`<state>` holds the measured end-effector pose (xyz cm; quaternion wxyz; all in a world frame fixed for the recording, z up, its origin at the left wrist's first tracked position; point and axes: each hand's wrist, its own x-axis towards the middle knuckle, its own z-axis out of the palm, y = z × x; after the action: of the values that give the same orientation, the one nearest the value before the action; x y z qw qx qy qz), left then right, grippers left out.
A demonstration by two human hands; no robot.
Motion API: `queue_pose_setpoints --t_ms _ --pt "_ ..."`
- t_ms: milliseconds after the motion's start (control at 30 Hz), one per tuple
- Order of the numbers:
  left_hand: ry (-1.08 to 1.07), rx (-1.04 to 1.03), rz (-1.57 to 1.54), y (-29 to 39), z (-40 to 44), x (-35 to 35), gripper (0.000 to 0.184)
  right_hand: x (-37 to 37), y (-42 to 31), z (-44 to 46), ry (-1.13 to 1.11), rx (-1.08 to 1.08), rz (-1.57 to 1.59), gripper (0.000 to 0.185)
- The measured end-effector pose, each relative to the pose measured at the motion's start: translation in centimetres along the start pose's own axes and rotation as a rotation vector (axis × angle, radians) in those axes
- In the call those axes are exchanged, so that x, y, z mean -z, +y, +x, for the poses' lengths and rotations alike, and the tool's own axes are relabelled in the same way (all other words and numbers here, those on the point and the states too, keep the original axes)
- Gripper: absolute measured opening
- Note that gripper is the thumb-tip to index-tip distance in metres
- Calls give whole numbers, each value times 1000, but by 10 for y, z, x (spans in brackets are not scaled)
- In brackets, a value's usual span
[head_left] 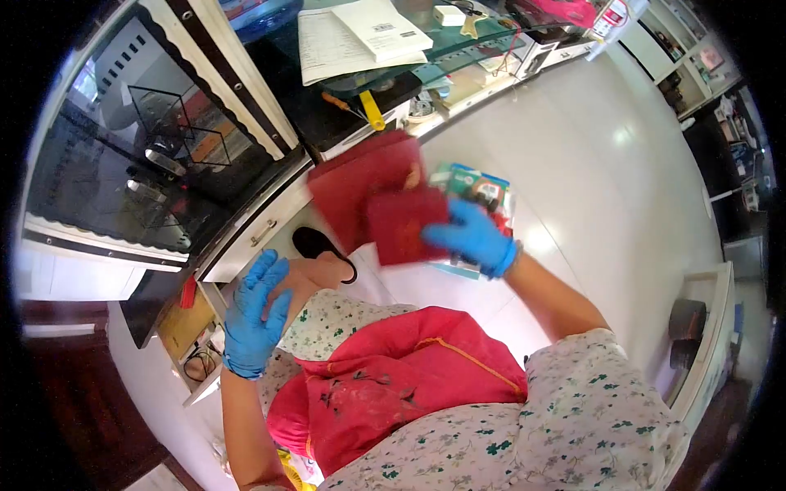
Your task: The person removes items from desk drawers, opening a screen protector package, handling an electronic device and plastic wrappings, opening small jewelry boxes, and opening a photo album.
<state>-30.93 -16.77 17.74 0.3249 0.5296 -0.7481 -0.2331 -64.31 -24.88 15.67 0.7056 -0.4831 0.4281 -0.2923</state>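
Note:
My right hand (472,237), in a blue glove, grips a small dark red flat case or booklet (405,225), blurred by motion. Behind it is a larger dark red case (360,180); whether the same hand holds that one too is unclear. Partly hidden past my right hand lies a colourful printed packet (483,184). My left hand (256,315), also gloved in blue, is raised with its fingers apart and nothing in it. It is nearest to the white drawer front (246,233) with a metal handle.
Papers (360,41) lie on a glass tabletop (458,53). Below are a yellow-handled tool (372,110) and an orange-handled screwdriver-like tool (336,101). A glass-fronted cabinet (123,139) stands at left, an open lower compartment (184,327) beneath. White shelving (704,327) is at right.

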Motion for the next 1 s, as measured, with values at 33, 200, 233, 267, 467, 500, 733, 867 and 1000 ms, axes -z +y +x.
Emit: queue_pose_setpoints --t_ms 33,200,233,267,467,500,733,867,1000 --pt "-16 -43 47 -2 2 4 39 22 11 6 90 82 104 45" --pt "4 81 37 -11 -11 13 36 171 85 25 600 174 201 48" --pt "6 91 56 -16 -16 16 34 192 99 22 651 192 294 49" --pt "12 100 76 -20 -19 17 33 211 110 21 699 215 385 50" --pt "72 159 108 -31 -31 25 30 259 158 18 715 262 653 58" --pt "70 139 152 -30 -30 27 30 256 162 19 762 255 670 57" --pt "36 147 152 -20 -23 28 32 246 201 38 716 87 975 54" --pt "42 163 164 -21 -26 29 32 247 201 31 772 15 949 46" --pt "102 152 91 -30 -33 27 30 203 167 23 550 81 758 48"
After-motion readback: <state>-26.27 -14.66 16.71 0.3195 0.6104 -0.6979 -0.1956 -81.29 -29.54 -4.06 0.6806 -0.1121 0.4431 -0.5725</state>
